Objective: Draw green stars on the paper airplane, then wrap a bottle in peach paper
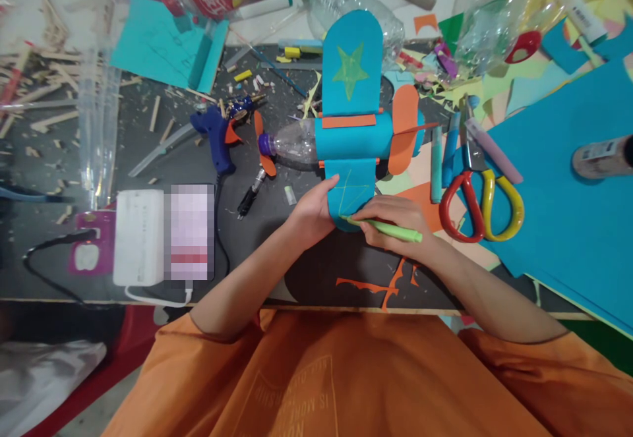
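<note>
A model airplane [353, 139] made from a plastic bottle wrapped in blue paper lies in front of me, its purple-capped nose pointing left. Its far wing carries a coloured-in green star [350, 70]. Thin star lines show on the near wing [352, 183]. My left hand [316, 211] grips the edge of that near wing, thumb on top and fingers underneath. In my right hand [395, 216] is a light green marker [393, 230], its tip touching the near wing close to its rounded end. Orange paper pieces form the propeller [264, 144] and tail [404, 130].
Left of the plane lie a blue glue gun [215, 134], a craft knife [250, 193], a phone [192, 233] and a white box [138, 237]. Scissors [475, 186] and blue sheets [558, 186] lie right. Plastic bottles [353, 8] and wood sticks [54, 117] clutter the back and left.
</note>
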Tool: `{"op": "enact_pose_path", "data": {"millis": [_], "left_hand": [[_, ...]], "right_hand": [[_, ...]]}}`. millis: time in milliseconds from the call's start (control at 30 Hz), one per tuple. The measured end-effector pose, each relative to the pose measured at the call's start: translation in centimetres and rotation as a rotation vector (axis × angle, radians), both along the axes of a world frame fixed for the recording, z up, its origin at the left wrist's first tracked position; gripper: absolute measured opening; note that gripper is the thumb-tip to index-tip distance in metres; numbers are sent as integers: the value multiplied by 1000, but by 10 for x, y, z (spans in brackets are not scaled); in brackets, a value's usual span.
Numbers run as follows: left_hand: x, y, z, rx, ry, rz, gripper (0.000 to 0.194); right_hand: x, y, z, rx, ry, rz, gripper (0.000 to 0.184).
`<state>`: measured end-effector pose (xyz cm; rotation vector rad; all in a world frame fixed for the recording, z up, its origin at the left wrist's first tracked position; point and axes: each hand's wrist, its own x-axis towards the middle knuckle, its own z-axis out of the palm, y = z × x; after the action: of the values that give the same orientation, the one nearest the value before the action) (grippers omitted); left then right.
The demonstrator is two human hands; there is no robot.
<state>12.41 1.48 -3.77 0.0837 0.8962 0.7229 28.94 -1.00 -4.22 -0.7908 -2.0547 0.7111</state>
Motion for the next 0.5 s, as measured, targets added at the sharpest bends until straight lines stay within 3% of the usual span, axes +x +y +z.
{"op": "enact_pose_path", "data": {"millis": [133, 300, 500], "left_hand": [[0, 0, -1, 15, -15, 0, 45], [2, 1, 1, -7, -49, -1, 50], [2, 2, 2, -64, 10, 23, 49]], "right_hand": [[1, 0, 3, 20, 9, -20, 11], [9, 0, 11, -41, 72, -191, 11], [10, 4, 3, 1, 133, -325, 16]]}}
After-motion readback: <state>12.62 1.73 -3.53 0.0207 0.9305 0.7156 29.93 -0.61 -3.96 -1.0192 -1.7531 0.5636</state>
